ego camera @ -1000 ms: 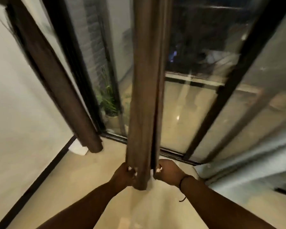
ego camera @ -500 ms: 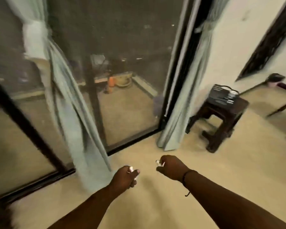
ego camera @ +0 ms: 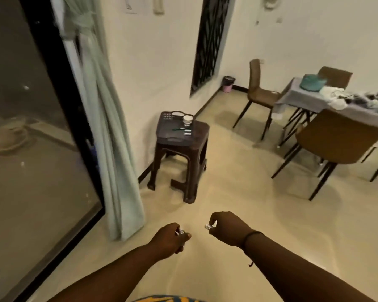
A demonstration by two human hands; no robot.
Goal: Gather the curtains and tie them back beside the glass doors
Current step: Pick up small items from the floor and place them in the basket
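Pale green curtain point(ego camera: 109, 131) hangs tied beside the glass door point(ego camera: 31, 127); left hand point(ego camera: 170, 237) and right hand point(ego camera: 225, 227) each pinch a small white object, purpose unclear.

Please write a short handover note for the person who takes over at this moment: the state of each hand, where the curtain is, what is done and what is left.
Left hand: fingers curled, pinching a small shiny object; it touches no curtain.
Right hand: the same, pinching a similar small object.
Pale green curtain: gathered and tied near its top, hanging beside the glass door, next to the dark stool.
Done: this curtain looks tied back.
Left: other curtains are out of view, so check them; what the small objects are is unclear.
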